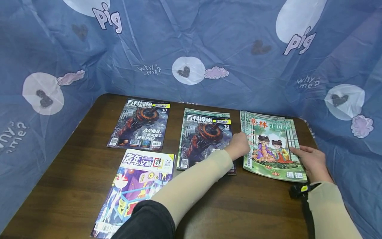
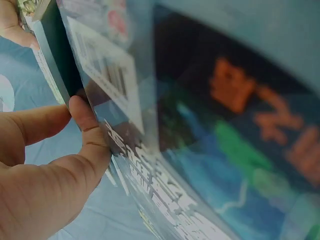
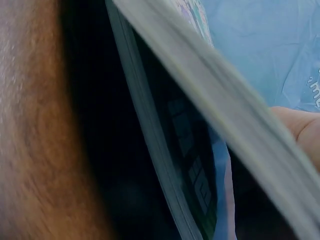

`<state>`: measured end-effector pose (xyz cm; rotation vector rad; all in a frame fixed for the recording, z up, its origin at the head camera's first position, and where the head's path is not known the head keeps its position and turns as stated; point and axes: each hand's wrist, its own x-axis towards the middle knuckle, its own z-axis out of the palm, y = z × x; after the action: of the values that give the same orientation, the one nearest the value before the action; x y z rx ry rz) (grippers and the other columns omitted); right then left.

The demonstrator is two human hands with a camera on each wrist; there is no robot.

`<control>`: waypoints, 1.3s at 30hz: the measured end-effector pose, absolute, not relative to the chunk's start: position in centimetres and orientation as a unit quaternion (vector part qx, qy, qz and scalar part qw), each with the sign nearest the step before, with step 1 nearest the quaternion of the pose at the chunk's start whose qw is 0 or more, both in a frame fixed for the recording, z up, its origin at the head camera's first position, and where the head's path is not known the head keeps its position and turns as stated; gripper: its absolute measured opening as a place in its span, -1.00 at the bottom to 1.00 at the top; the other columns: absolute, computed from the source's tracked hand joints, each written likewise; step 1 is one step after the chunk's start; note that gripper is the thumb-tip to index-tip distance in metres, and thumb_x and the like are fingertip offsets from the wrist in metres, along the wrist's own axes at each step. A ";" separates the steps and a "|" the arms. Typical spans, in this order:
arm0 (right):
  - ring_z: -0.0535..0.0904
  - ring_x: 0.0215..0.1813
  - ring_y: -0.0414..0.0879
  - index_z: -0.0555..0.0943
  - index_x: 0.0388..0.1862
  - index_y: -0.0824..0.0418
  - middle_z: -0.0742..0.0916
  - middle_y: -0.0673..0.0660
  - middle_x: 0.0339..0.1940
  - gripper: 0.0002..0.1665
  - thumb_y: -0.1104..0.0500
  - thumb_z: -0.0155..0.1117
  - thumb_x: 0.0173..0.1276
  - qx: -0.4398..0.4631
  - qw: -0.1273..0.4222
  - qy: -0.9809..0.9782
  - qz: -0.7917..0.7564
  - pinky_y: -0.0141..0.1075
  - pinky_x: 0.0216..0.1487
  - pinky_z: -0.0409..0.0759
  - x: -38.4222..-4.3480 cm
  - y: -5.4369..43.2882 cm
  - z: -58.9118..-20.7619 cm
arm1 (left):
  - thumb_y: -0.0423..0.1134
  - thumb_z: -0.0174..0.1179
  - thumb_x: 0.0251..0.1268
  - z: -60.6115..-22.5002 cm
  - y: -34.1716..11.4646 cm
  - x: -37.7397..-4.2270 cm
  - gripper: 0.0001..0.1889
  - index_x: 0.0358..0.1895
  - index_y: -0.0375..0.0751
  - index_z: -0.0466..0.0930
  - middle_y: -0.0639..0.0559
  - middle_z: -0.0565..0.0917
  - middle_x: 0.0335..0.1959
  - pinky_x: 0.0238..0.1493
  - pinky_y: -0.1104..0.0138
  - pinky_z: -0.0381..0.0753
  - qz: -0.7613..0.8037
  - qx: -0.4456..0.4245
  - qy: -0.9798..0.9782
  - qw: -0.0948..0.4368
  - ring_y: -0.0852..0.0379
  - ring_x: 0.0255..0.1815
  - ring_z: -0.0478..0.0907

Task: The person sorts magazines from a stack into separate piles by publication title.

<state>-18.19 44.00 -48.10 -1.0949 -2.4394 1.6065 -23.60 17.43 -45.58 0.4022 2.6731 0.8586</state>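
Note:
At the right of the table, green magazines (image 1: 270, 146) with two cartoon figures lie in a slightly fanned stack. My right hand (image 1: 313, 162) grips the top one by its right edge, the thumb (image 3: 300, 127) lying over it. This magazine (image 3: 215, 100) is tilted up from the one below, with a gap between them in the right wrist view. My left hand (image 1: 239, 146) is at its left edge, the thumb and forefinger (image 2: 40, 122) pinching there; the exact hold is partly hidden. A dark magazine cover (image 2: 150, 120) fills the left wrist view's foreground.
A dark science magazine (image 1: 198, 142) lies on a green one in the middle, partly behind my left forearm. A matching science magazine (image 1: 140, 124) lies at the left, above a purple magazine (image 1: 143, 172). Blue printed cloth (image 1: 191, 39) hangs around the wooden table (image 1: 68, 159).

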 end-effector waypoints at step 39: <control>0.61 0.02 -0.33 0.44 0.46 0.30 0.68 0.07 0.18 -0.25 0.11 0.46 0.36 -0.266 0.142 -0.767 0.566 -0.61 -0.13 0.53 -16.3 38.4 -42.7 | -0.12 0.10 0.58 -41.4 10.5 -21.2 -0.60 0.18 -0.42 0.56 -0.13 0.63 -0.33 -0.24 0.31 0.53 0.458 0.206 0.859 0.097 0.07 -0.43 0.53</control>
<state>-16.34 38.41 -42.65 -0.7664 -2.2143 1.6328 -21.20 10.47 -41.41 0.6107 2.5438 1.3556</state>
